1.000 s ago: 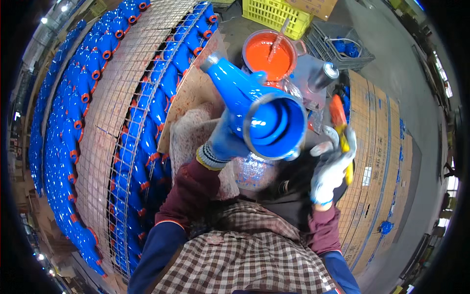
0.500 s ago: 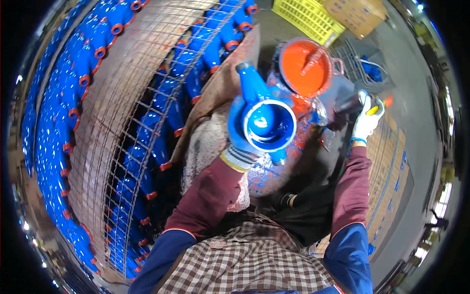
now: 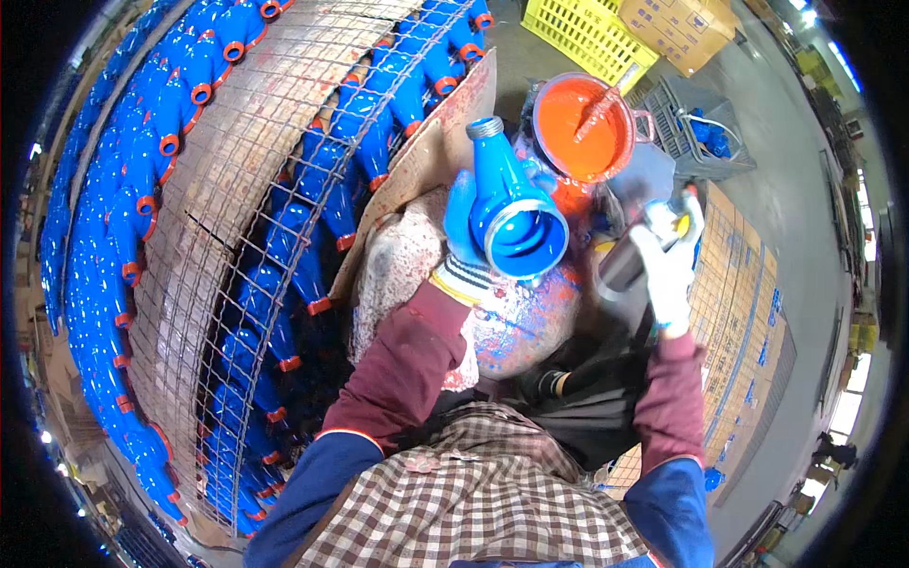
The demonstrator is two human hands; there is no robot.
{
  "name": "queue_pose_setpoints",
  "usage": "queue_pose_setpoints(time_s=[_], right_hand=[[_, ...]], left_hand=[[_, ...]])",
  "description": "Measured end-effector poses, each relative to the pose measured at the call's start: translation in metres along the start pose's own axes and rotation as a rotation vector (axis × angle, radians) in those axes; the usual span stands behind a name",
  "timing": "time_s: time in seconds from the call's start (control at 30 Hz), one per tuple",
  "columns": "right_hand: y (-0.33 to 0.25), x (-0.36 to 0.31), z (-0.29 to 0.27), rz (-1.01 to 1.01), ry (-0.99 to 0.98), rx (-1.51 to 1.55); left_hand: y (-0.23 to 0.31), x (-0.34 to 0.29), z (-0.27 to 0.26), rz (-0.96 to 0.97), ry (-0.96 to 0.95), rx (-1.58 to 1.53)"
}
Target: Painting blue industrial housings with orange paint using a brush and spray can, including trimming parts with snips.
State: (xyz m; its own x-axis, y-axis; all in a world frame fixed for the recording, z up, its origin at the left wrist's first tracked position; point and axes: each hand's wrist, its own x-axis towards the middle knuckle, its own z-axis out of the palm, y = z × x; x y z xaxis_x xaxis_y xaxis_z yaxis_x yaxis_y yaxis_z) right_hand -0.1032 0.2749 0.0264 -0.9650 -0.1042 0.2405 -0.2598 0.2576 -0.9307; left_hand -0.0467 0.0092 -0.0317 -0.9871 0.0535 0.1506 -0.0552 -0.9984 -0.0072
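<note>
My left hand [image 3: 461, 220], in a blue-coated glove with a striped cuff, grips a glossy blue Y-shaped pipe fitting [image 3: 500, 175]. Its narrow threaded neck points away from me, and its wide round mouth faces up toward me. Off to the right, my white-gloved right hand [image 3: 670, 270] is closed around a dark cylindrical tool [image 3: 620, 270] with a yellow part; motion blurs it, so its kind is unclear. Beyond the fitting stands a bucket [image 3: 538, 142] of orange-red paint, with a paint-coated stick [image 3: 598, 114] in it. Below the fitting is a paint-spattered rounded surface [image 3: 521, 336].
On the left, wire mesh racks [image 3: 251, 204] carry rows of blue fittings [image 3: 114, 284] with red-orange ends. A yellow crate [image 3: 592, 38], a cardboard box [image 3: 680, 33] and a grey crate [image 3: 701, 128] stand at the back. Flat cardboard [image 3: 734, 322] lies on the right.
My right hand has come nearer and to the left with the dark tool, swinging it closer to the fitting. My left hand has tilted the fitting, so its mouth faces more toward me.
</note>
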Motion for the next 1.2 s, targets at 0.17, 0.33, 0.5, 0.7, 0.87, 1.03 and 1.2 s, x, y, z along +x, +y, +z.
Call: queue_pose_setpoints(time_s=[0.17, 0.33, 0.5, 0.7, 0.87, 1.03, 1.2], right_hand=[[-0.092, -0.069, 0.03, -0.132, -0.474, 0.002], [-0.126, -0.067, 0.038, -0.088, -0.502, -0.394], [-0.104, -0.059, 0.014, -0.175, -0.259, -0.358], [-0.002, 0.031, -0.024, -0.307, 0.338, -0.486], [0.068, 0.085, -0.037, -0.12, 0.353, -0.379], [0.057, 0.08, -0.043, -0.088, 0.445, -0.393], [0.014, 0.053, -0.026, -0.255, 0.451, -0.333]], left_hand=[[-0.003, 0.008, -0.016, -0.053, 0.022, 0.174], [-0.007, 0.007, -0.015, -0.093, -0.016, 0.332], [-0.005, -0.002, -0.002, 0.039, 0.101, 0.377], [-0.008, -0.007, 0.004, 0.118, 0.189, 0.336], [-0.008, -0.007, 0.005, 0.141, 0.27, 0.278], [-0.004, -0.01, 0.005, 0.137, 0.289, 0.221], [-0.005, -0.015, 0.002, 0.095, 0.283, 0.171]])
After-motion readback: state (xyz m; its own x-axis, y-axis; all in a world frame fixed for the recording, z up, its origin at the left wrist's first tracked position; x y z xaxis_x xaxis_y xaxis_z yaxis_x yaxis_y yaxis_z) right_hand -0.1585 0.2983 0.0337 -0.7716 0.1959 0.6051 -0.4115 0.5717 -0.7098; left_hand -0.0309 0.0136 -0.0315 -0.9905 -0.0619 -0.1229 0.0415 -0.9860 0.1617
